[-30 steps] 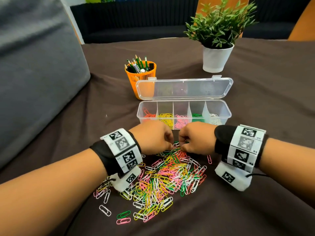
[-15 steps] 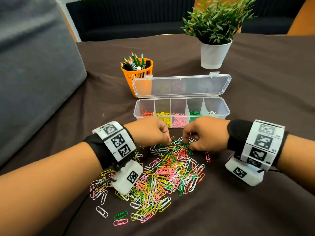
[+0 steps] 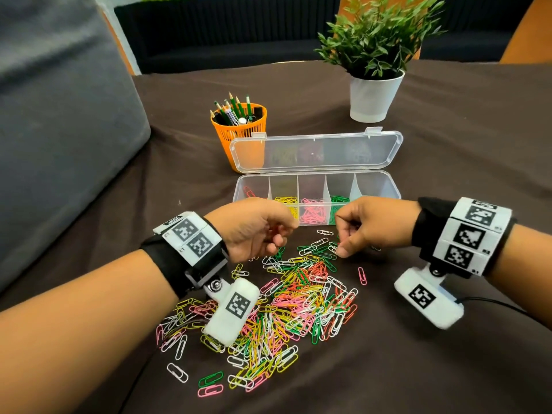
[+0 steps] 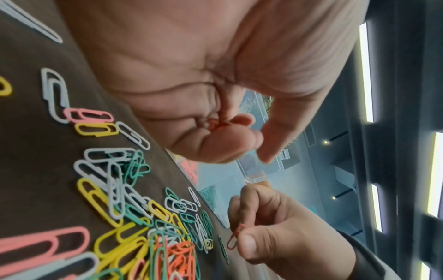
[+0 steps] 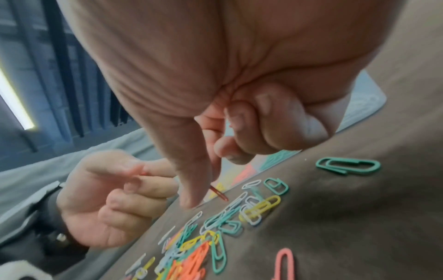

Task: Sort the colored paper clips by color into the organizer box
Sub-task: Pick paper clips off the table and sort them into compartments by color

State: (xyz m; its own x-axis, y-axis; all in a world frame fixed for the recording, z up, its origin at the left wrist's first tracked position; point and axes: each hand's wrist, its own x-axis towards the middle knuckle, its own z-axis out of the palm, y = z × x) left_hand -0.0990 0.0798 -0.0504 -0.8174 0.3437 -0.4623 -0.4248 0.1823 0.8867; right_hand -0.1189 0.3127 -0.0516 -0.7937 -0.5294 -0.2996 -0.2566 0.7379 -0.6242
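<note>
Head view: the clear organizer box (image 3: 388, 186) sits on the dark brown cloth (image 3: 448, 174), its lid (image 3: 316, 152) swung open behind it. Five compartments, left to right: a few red clips (image 3: 249, 192), yellow clips (image 3: 288, 204), pink clips (image 3: 313, 212), green clips (image 3: 339, 201); the contents of the rightmost one are hidden behind the right hand (image 3: 373, 227). The loose pile of paper clips (image 3: 286, 303) lies on the cloth just in front of the box, mixed in white, yellow, pink, green and red. The left hand (image 3: 254, 228) hovers over the far-left edge of the pile, the right hand over the far-right edge; both are curled. Behind the box stand an orange mesh cup (image 3: 239, 130) holding green pencils and pens, and a white pot (image 3: 373, 97) with a green plant.

Left wrist view: the left hand (image 4: 203, 94) has its fingers curled in to the palm, closed around a small bunch of red clips (image 4: 215, 124); the thumb stands slightly away. Opposite, the right hand (image 4: 282, 233) pinches a single red clip (image 4: 236, 236) between thumb and forefinger above the pile. Part of the box shows beyond, blurred.

Right wrist view: the right hand (image 5: 227, 94) has its thumb and forefinger pressed together, with the red clip (image 5: 219, 195) poking out below them and the other fingers folded. The left hand (image 5: 115, 199) shows as a loosely closed fist with red just visible between its fingers.
</note>
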